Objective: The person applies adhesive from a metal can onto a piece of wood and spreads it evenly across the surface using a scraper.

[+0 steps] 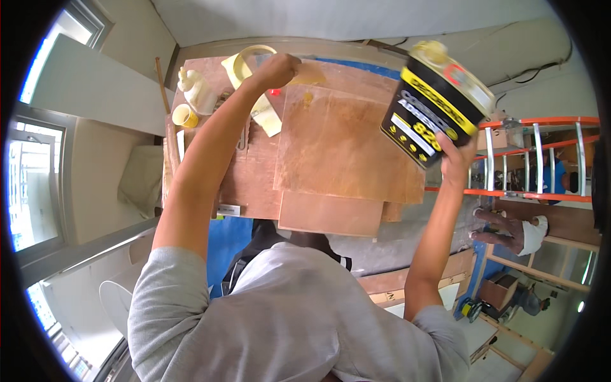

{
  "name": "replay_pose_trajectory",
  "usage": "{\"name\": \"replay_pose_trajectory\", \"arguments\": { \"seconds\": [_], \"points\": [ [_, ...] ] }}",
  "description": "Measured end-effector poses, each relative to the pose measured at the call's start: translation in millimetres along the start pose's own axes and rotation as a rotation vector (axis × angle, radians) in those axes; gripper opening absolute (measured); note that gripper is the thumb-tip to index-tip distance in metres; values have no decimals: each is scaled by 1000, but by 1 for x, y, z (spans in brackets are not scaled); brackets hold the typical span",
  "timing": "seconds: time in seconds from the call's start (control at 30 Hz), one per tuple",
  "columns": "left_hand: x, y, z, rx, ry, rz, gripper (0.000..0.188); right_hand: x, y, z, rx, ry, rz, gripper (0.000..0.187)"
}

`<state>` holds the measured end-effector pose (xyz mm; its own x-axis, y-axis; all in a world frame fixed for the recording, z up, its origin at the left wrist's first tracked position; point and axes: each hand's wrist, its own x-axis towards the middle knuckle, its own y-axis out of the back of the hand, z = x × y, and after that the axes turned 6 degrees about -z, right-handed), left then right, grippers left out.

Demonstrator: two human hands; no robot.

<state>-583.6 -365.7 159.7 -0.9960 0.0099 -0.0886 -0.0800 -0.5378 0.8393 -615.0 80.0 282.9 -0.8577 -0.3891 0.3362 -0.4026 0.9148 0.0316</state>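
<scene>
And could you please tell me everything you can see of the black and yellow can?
The can is boxy, with flat black sides, yellow bands and pale printing; whether it is metal or plastic, I can't tell. Its top has a pale rim, a red patch and a yellowish, crusted-looking lump at the left end. It is tilted, and appears held up off the bench, at the right of the brown sheets. The right hand grips it, thumb on the front face. Its contents are hidden.

Boards (350,146) lie on the table (248,191); left of them stands a cup (184,116), a bottle (200,94) just behind it. The can (434,105) is in the right hand (457,159), at the boards' right, with a ladder (538,158) farther right.
</scene>
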Motion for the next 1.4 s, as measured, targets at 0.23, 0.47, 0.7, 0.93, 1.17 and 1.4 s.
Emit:
{"name": "replay_pose_trajectory", "arguments": {
  "seconds": [0.23,0.47,0.7,0.93,1.17,1.4],
  "points": [
    [19,72,18,46,-171,-114,40,-152,-115,10,123,-222,-74,88],
    [-35,96,80,-104,-115,-200,38,-233,-262,60,448,-369,-183,92],
    [-50,60,25,-252,9,-197,38,-265,-304,109,175,-125,-75,89],
    [-54,57,56,-411,29,-225,33,-264,-315,123,-113,-64,27,95],
    [-38,30,27,-334,-123,-189,33,-278,-324,150,-163,90,24,101],
    [-18,-28,1,316,-370,-204,30,-291,-297,127,-267,-138,-131,100]
  ]
}}
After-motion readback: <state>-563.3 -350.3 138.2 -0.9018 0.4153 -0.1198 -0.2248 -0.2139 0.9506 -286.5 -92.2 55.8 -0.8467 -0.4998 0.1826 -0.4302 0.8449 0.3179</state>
